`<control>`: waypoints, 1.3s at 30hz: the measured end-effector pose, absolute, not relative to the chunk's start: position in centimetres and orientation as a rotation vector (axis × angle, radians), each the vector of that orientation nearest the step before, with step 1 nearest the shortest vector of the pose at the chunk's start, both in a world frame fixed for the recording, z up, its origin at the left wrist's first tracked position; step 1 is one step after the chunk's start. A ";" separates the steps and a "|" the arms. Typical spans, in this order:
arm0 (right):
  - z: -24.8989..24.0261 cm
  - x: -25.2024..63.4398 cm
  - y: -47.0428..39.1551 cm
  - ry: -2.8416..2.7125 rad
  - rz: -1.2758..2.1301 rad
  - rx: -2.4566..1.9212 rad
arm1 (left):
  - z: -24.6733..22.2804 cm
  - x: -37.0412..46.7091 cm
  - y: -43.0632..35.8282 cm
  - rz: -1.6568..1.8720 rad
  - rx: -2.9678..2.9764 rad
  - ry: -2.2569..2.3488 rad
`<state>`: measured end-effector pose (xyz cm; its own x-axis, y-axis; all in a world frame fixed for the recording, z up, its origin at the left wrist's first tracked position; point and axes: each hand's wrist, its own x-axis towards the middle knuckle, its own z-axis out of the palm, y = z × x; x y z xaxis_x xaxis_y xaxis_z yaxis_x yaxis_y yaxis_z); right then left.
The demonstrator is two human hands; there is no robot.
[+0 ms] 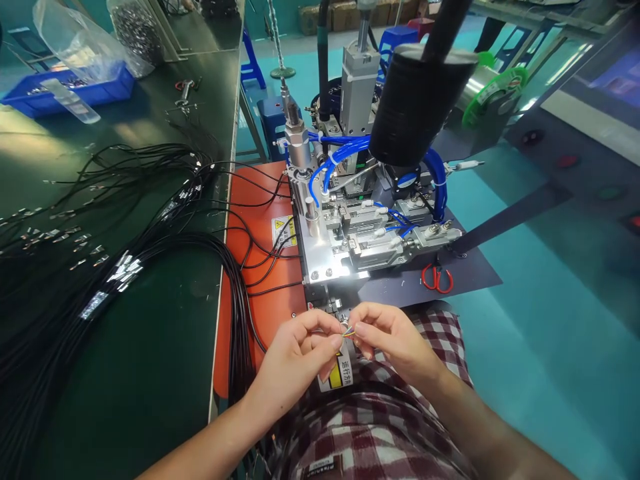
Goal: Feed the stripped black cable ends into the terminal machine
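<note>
Thin coloured wires, yellow and blue among them, run between the fingertips of both hands, just in front of the metal machine. My left hand pinches them from the left, thumb against index finger. From the right, my right hand pinches their other side between thumb and forefinger. Below the fingers, a yellow and white label is partly covered by my left hand. A bundle of black cables hangs over the table edge to the left of my hands.
More black cables with bare ends lie across the dark green table. A blue tray stands at the back left. Red-handled scissors lie right of the machine. A black cylinder overhangs it, and a green spool stands behind.
</note>
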<state>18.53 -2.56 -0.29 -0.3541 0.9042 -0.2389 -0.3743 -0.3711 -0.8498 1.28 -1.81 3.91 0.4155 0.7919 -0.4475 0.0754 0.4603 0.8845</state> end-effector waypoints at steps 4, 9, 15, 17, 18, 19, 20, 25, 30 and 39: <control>-0.3 18.6 -2.5 -0.888 1.863 -0.904 | 4.1 1.3 -1.8 0.550 1.025 1.071; -0.4 18.5 -2.6 -0.883 1.897 -0.868 | 3.9 1.0 -1.9 0.543 1.010 1.045; -0.2 18.1 -3.0 -0.926 1.877 -0.893 | 3.6 0.8 -1.8 0.542 1.003 0.998; -0.1 18.0 -3.2 -0.987 1.831 -0.921 | 3.6 0.7 -1.8 0.536 0.998 0.990; -0.1 17.9 -3.3 -1.022 1.809 -0.934 | 3.6 0.7 -1.8 0.535 0.994 0.989; 0.0 17.9 -3.3 -1.057 1.788 -0.943 | 3.6 0.6 -1.8 0.530 0.991 0.989; 0.0 18.0 -3.3 -1.095 1.772 -0.945 | 3.6 0.6 -1.8 0.521 0.990 0.989; 0.5 18.9 -2.1 -1.368 1.745 -0.899 | 3.9 0.7 -1.7 0.397 1.001 1.009; 1.2 19.9 -0.5 -1.600 1.823 -0.842 | 4.1 1.2 -1.8 0.412 1.028 1.058; 1.1 18.7 -2.9 -1.293 1.549 -1.172 | 3.9 1.5 -2.0 0.593 0.962 1.153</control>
